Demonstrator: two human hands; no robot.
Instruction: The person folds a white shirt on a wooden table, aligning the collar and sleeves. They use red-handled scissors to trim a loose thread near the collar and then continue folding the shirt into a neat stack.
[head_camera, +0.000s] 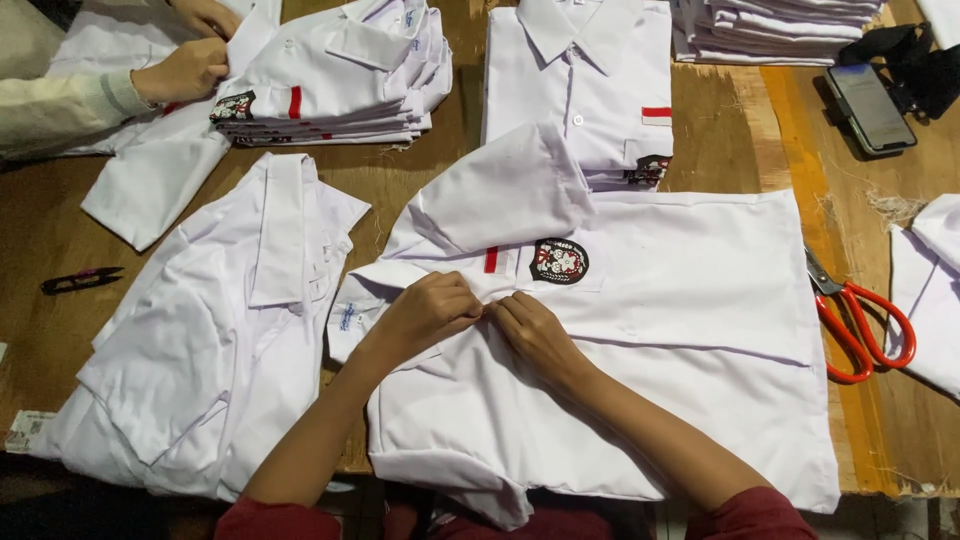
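1. The left hand (425, 312) and the right hand (535, 335) meet knuckle to knuckle over the front of a white shirt (650, 300). Both have their fingers curled down and pinch the cloth at the placket, just below the collar.
2. The white shirt lies flat on the wooden tabletop (400, 190), directly under both hands. Its body spreads away to the right of the right hand and back toward the person's sleeves.
3. Just beyond the right hand's fingertips sits a dark embroidered badge (559, 261) on the chest pocket, with a small red strip (491, 259) beside it, just beyond the left hand.
4. One short sleeve (505, 195) of the shirt is folded over, farther out from both hands.
5. Left of the left hand lies another white shirt (210, 340), spread open and apart from the hands.
6. Well to the right of the right hand, at the shirt's edge, lie red-handled scissors (860, 325).
7. Far ahead of the hands are two stacks of folded shirts (340, 80) (590, 90); a dark phone (868, 105) lies far ahead to the right.
8. At the far left, another person's hand (185, 70) rests on the nearer stack's edge.
9. Small black thread snips (80, 280) lie far left of the left hand.
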